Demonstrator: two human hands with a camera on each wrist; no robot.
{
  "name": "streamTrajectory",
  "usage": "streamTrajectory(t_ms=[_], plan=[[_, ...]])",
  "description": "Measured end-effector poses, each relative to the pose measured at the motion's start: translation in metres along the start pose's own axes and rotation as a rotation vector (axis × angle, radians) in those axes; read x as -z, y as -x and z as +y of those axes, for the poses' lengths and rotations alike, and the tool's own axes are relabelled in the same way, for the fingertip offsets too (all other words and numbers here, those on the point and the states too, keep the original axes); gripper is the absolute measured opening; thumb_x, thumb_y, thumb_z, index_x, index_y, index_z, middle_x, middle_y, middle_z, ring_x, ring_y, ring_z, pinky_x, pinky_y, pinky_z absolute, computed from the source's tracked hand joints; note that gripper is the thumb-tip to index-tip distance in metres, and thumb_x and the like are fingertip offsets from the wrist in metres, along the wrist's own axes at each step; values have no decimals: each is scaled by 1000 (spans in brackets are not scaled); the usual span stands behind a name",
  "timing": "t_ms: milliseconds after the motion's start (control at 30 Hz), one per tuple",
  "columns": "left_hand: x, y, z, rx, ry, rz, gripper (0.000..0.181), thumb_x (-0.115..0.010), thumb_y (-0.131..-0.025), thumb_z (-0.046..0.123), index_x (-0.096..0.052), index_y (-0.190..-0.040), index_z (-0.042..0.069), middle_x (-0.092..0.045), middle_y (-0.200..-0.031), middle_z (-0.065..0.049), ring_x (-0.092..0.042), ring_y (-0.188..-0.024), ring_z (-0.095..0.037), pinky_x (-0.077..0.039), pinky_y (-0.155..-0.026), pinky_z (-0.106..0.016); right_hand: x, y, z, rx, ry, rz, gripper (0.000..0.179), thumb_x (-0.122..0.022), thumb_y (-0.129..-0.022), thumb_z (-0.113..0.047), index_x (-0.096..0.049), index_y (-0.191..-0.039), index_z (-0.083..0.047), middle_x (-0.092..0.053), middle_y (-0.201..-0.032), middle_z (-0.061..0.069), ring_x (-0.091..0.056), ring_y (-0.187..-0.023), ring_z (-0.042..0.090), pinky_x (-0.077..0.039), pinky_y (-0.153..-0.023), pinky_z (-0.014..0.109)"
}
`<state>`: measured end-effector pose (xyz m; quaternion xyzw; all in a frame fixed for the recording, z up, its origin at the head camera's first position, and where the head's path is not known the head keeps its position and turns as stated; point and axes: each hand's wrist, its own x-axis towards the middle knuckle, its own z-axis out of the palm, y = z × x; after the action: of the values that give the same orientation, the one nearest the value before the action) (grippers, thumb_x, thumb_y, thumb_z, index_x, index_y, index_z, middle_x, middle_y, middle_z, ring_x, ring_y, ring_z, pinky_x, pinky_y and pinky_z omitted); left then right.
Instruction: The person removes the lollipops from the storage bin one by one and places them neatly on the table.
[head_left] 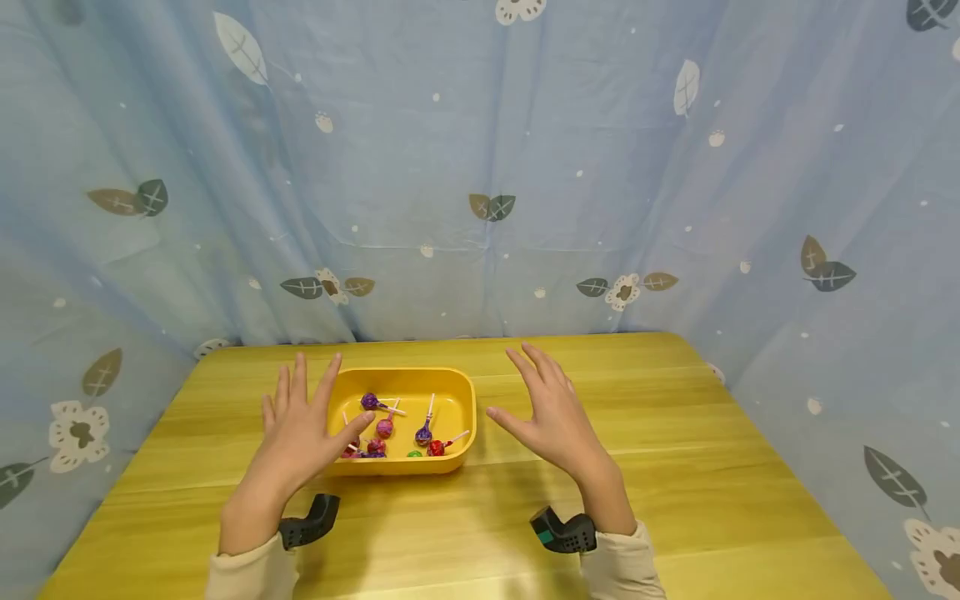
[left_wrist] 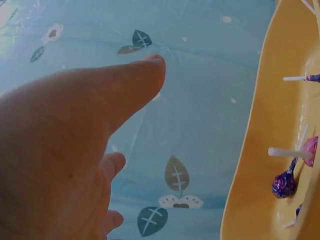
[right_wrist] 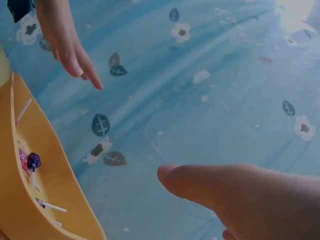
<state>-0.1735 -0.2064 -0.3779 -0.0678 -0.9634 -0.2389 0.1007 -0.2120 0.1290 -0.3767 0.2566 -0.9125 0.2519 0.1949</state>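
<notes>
My left hand (head_left: pixel 294 433) hovers with spread, straight fingers over the left side of a yellow tray (head_left: pixel 468 417), hiding part of its rim. To the right of the tray, my right hand (head_left: pixel 551 417) is held in the air, fingers extended and thumb toward the tray. Neither hand holds anything. Inside the tray lie several wrapped lollipops: a purple lollipop (head_left: pixel 423 435), a pink lollipop (head_left: pixel 385 428), a red lollipop (head_left: pixel 437 448) and another purple one near the back. A bit of green wrapper (head_left: pixel 415 454) shows at the front wall. The left wrist view also shows a purple lollipop (left_wrist: pixel 284 185).
The tray stands on a yellow wood-grain table (head_left: pixel 675 467). A blue curtain (head_left: pixel 420 167) with leaf and flower prints hangs behind and along both sides. Each wrist wears a black camera mount, such as the right one (head_left: pixel 564 532).
</notes>
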Motion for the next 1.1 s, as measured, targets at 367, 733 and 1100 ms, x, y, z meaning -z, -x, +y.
streamTrajectory(t_ms=[367,733,1100], plan=[[-12,-9,-12,4,-15,-57,92,-53,-90,63,-11,-158,17,12,-155,-31,11,-138,-54,1,-103,-76,-37,-18,17,18,-141,-131,74,-65,-89,-50,-39,-149,-16,-38,-150,7,-35,-137,26,-35,-108,51],[-23,-18,-35,14,65,-10,89,-58,-90,57,-18,-156,13,-2,-155,-32,-1,-139,-54,-10,-101,-78,-55,-37,0,154,-125,-272,75,-63,-89,-50,-39,-148,-11,-39,-149,9,-36,-136,25,-34,-109,45],[-33,-24,-59,222,459,-64,81,-54,-99,40,-7,-156,4,-9,-155,-31,-14,-138,-52,-21,-107,-67,-70,-49,-12,152,-198,-384,74,-64,-90,-47,-36,-150,-13,-37,-150,8,-37,-136,25,-37,-108,44]])
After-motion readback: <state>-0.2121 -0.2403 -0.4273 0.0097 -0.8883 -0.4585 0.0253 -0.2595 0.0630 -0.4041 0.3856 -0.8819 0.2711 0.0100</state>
